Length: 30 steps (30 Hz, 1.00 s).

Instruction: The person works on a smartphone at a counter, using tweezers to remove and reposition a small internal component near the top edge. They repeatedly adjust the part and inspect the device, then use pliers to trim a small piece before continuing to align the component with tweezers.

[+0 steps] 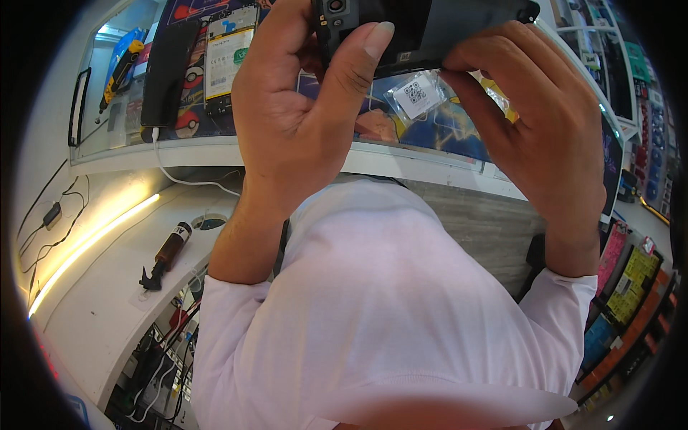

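Observation:
Between my hands, at the top edge of the head view, is a black smartphone (423, 39) with a camera lens at its left end. Part of it lies outside the picture. My left hand (301, 93) grips that left end, its thumb lying along the face of the phone. At the lower right edge my right hand (534, 107) is closed on the phone, thumb and fingers against the rim. Below the phone, a small clear plastic bag (419, 97) with a printed white label rests on the patterned mat (459, 132).
Left on the mat lie an opened phone (229, 68) with its battery showing and a dark phone (168, 79) with a white cable (165, 168) plugged in. Beyond is a yellow-black tool (123, 72). A dark bottle (170, 247) lies on the lower-left white counter (93, 287).

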Tool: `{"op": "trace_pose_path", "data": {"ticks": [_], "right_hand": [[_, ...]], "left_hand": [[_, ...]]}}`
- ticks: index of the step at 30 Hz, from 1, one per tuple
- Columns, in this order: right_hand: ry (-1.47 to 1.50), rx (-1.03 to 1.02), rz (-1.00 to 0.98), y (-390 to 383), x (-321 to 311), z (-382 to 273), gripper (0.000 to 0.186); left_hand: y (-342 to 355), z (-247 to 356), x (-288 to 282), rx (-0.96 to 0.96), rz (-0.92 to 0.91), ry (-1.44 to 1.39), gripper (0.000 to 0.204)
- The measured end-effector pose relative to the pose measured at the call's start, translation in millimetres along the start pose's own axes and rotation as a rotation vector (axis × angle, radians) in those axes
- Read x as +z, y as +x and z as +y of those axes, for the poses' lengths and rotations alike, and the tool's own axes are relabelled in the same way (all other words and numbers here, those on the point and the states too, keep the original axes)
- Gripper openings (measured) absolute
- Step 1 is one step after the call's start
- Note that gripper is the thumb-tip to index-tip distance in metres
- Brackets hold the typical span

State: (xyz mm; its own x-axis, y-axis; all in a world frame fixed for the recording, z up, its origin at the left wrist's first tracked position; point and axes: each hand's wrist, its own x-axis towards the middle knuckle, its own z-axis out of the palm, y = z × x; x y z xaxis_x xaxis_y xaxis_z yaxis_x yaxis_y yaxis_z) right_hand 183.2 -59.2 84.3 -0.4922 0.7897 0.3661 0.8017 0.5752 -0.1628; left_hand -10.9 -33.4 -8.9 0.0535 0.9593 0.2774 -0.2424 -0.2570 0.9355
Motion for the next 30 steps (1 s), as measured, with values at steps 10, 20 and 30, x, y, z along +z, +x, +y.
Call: {"op": "trace_pose_path", "data": {"ticks": [10,20,30], "right_hand": [[-0.096,-0.046,-0.128,6,-9,-1,0.017],[-0.064,-0.041,-0.171,5,-8,5,0.013],[-0.177,-0.074,-0.122,3,-7,-1,0.02]], "left_hand": [[-4,3,6,0.073,0.002,0.09,0.022],[0,12,17,0.321,-0.086,0.379,0.014],[6,9,15,0.386,-0.087,0.386,0.015]]}}
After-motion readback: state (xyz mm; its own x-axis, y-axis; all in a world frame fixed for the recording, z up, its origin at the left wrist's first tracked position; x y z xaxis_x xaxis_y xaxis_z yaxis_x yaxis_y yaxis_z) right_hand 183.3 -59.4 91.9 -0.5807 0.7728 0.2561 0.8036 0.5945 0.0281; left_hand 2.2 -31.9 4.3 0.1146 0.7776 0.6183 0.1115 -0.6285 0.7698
